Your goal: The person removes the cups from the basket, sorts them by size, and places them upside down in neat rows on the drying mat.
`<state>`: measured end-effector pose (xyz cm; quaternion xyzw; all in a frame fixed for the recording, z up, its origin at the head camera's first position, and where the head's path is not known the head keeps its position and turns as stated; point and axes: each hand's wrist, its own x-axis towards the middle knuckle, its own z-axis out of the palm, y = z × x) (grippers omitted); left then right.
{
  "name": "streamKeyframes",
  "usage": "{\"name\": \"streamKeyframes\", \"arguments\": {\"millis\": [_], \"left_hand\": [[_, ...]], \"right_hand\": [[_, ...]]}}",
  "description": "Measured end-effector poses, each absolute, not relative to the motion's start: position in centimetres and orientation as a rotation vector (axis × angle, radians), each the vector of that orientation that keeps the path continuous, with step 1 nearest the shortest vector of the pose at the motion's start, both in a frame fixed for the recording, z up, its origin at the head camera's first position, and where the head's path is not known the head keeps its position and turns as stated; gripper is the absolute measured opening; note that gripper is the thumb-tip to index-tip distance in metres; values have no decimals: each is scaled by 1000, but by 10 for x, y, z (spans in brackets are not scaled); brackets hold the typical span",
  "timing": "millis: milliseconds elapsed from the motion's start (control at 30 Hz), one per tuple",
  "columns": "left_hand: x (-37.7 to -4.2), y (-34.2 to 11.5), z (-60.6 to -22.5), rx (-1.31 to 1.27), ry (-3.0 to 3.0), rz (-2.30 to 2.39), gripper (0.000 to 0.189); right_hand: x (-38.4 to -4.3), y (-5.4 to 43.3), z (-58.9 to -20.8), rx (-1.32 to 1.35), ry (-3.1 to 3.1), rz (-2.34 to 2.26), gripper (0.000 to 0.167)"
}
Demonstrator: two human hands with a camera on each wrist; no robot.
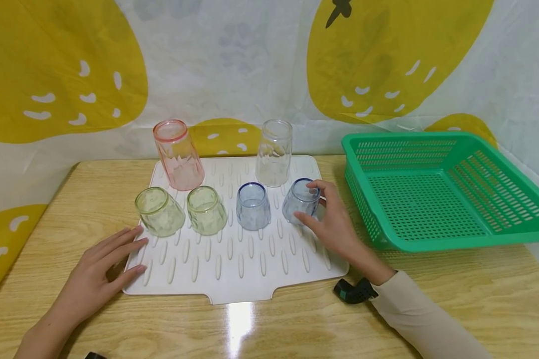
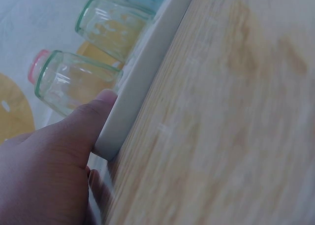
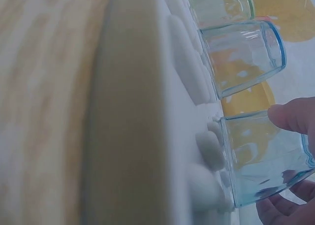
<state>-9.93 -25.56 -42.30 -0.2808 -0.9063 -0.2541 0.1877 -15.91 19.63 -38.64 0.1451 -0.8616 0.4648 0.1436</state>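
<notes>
On a white ridged drying mat (image 1: 241, 295), my right hand (image 1: 337, 227) grips the rightmost blue-rimmed glass (image 1: 299, 205), thumb on its near side and fingers round the far right. The right wrist view shows this glass (image 3: 256, 158) with its base at the mat's ridges. A second blue-rimmed glass (image 1: 253, 212) stands to its left, followed by two green glasses (image 1: 206, 217) (image 1: 162, 219). My left hand (image 1: 94, 274) rests at the mat's left edge with fingers spread. In the left wrist view its thumb (image 2: 91, 116) lies against the mat's side.
Behind the short glasses stand a tall pink glass (image 1: 179, 159) and a tall clear glass (image 1: 274, 159). A green plastic basket (image 1: 373, 209) sits right of the mat on the wooden table (image 1: 161, 329). A patterned cloth (image 1: 229, 65) hangs behind. A black device (image 1: 354, 291) is by my right wrist.
</notes>
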Motion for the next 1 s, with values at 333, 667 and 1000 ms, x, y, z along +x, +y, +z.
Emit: {"name": "streamKeyframes", "arguments": {"millis": [333, 667, 1000], "left_hand": [[-97, -255, -422, -758, -2592, -703, 61], [-97, -254, -421, -750, -2594, -703, 61], [-97, -255, -422, -746, -2591, -706, 62]], "right_hand": [[-160, 198, -386, 477, -2485, 1237, 59], [-161, 199, -386, 479, -2466, 1217, 58], [-161, 201, -385, 495, -2490, 1229, 53]]}}
